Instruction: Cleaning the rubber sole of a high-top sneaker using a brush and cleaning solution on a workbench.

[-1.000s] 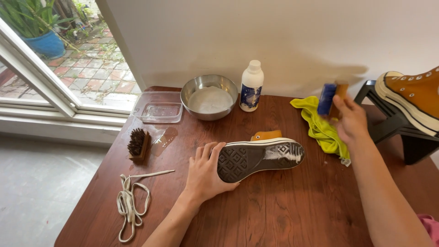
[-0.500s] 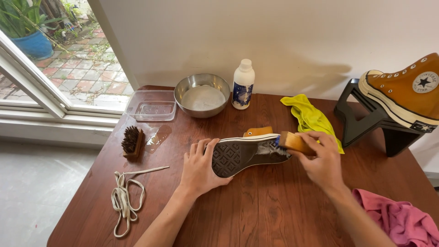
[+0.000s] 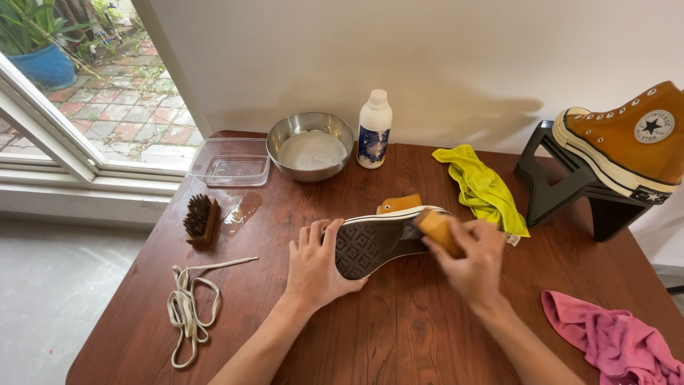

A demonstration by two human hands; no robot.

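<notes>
An orange sneaker lies on its side on the brown wooden table, dark sole facing me. My left hand presses on the sole's heel end and steadies the shoe. A small tan brush block is gripped in my right hand and rests against the sole's white edge near the toe.
At the back stand a steel bowl, a white bottle and a clear plastic tray. A bristle brush and loose laces lie left. A yellow cloth, a pink cloth and a second sneaker on a black stand are right.
My right hand came down from near the yellow cloth to the shoe and now holds the tan block on the sole edge. The left hand stayed on the sole.
</notes>
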